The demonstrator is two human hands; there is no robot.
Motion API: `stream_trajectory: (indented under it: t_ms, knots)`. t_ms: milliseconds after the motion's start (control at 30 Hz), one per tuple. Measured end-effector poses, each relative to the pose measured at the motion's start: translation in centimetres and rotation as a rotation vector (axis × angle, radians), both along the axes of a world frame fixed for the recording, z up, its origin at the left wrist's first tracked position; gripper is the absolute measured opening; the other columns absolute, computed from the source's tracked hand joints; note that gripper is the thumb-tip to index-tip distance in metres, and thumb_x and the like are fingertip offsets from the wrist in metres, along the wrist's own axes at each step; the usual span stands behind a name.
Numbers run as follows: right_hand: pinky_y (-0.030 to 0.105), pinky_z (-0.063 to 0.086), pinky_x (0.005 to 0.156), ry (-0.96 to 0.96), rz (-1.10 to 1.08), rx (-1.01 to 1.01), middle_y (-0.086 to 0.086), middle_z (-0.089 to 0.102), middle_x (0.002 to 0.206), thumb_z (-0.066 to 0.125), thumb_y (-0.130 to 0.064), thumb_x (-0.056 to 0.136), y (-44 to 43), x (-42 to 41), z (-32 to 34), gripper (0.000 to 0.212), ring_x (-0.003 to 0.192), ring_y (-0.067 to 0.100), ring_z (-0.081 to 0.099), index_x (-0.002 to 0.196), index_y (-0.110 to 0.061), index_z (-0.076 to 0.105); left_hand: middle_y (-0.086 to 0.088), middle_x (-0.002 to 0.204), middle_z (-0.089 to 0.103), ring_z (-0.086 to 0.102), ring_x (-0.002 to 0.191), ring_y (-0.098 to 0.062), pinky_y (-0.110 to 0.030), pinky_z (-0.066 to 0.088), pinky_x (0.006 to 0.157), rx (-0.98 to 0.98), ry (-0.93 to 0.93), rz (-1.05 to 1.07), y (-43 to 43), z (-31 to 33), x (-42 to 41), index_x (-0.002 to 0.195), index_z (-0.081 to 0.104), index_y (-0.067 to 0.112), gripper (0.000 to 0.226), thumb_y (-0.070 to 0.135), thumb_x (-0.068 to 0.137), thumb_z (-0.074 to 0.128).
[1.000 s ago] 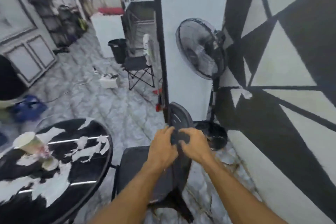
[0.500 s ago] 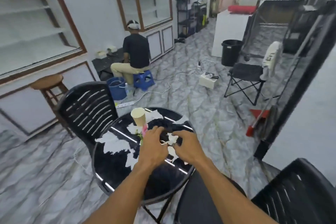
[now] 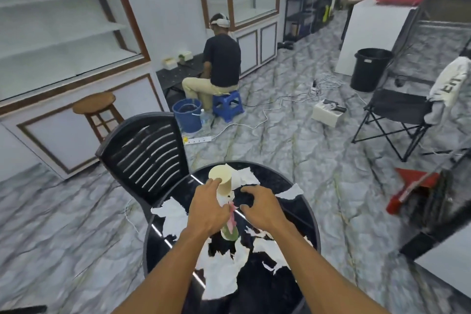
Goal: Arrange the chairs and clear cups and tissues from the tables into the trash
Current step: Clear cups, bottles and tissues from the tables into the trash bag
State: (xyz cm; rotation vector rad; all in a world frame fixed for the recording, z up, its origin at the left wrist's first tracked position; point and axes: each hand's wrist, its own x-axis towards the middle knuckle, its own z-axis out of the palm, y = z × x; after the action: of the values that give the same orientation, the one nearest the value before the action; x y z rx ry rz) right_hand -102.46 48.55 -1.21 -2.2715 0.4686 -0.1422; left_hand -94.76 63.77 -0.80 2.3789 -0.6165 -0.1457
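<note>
Left hand moved up from tissues to cup. Cup: paper, light, soft walls, tips over easy; hold round middle, squeeze gently. Stands upright at far side of round surface. Left fingertips touch it near rim, not wrapped round. Right hand just beside, fingers bent and apart, holding nothing. Tissues torn, floppy, lying all around hands. Bin well apart, on floor.

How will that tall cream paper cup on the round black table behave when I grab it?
Probably light and tippy: the tall cream paper cup stands upright, tapering downward. Its thin wall may buckle if squeezed hard. The left hand at its rim could topple it.
</note>
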Motion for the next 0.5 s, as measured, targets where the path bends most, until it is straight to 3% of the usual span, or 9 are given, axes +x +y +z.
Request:
stream_trajectory:
  t_ms: [67,200,300,400,500]
  knots:
    - [0.036,0.050,0.096,0.034,-0.003,-0.015,0.000,0.068,0.118,0.067,-0.020,0.078,-0.1,3.0,-0.5,0.040,0.112,0.022,0.061,0.118,-0.020,0.067,0.003,0.134,0.054,0.043,0.129,-0.021,-0.033,0.042,0.103,0.028,0.023,-0.018,-0.4,-0.9,3.4,0.143,0.047,0.018,0.072,0.029,0.077,0.074]
    - [0.034,0.040,0.108,0.146,-0.067,-0.019,-0.001,0.056,0.139,0.066,-0.023,0.082,-0.3,8.6,-2.5,0.055,0.130,0.019,0.048,0.136,-0.020,0.056,-0.002,0.137,0.053,0.041,0.131,-0.024,-0.035,0.041,0.105,0.083,0.046,-0.119,-1.3,-3.5,10.0,0.144,0.047,0.016,0.074,0.028,0.077,0.076]
    - [0.029,0.041,0.103,0.196,-0.118,-0.022,-0.002,0.057,0.138,0.065,-0.022,0.084,-0.3,11.9,-4.2,0.053,0.126,0.015,0.052,0.136,-0.020,0.056,-0.008,0.151,0.041,0.031,0.140,-0.027,-0.038,0.036,0.110,0.187,0.059,-0.196,-2.1,-5.8,14.3,0.148,0.041,0.018,0.081,0.032,0.075,0.074]
    - [0.025,0.045,0.096,0.235,-0.176,0.007,-0.005,0.063,0.130,0.064,-0.019,0.082,-0.2,13.6,-5.3,0.050,0.115,0.010,0.060,0.131,-0.021,0.060,-0.011,0.164,0.019,0.018,0.149,-0.031,-0.044,0.032,0.116,0.321,0.018,-0.292,-3.3,-7.9,17.3,0.153,0.029,0.024,0.097,0.044,0.071,0.078]
    - [0.036,0.054,0.088,0.264,-0.220,0.011,-0.004,0.071,0.105,0.063,-0.018,0.077,-0.1,13.4,-6.1,0.033,0.099,0.016,0.064,0.110,-0.020,0.068,-0.009,0.167,0.003,0.009,0.151,-0.033,-0.052,0.028,0.116,0.342,0.060,-0.319,-4.7,-9.4,18.4,0.156,0.016,0.027,0.116,0.052,0.064,0.083]
